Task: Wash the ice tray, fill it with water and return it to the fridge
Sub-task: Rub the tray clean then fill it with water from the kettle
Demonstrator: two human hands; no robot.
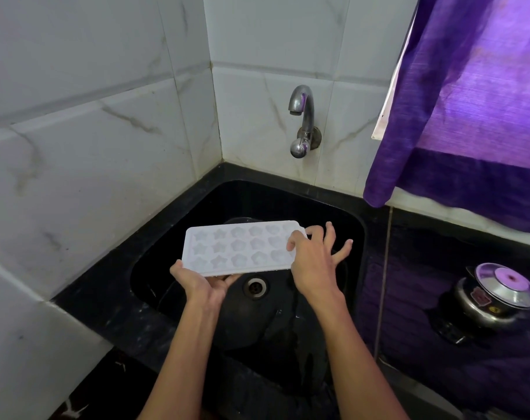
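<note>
A white ice tray (239, 247) with star-shaped cups hangs level above the black sink (342, 207). My left hand (201, 281) grips its near left corner, thumb on top and fingers underneath. My right hand (313, 257) lies over the tray's right end; its thumb and forefinger touch the top surface while the other fingers spread out to the right. A steel tap (301, 119) juts from the tiled wall above the sink, and no water runs from it.
The sink's drain (255, 287) shows below the tray. A dark pan lies on the sink floor behind the tray. A steel pressure cooker (497, 298) stands on the black counter at the right. A purple curtain (469, 101) hangs above it.
</note>
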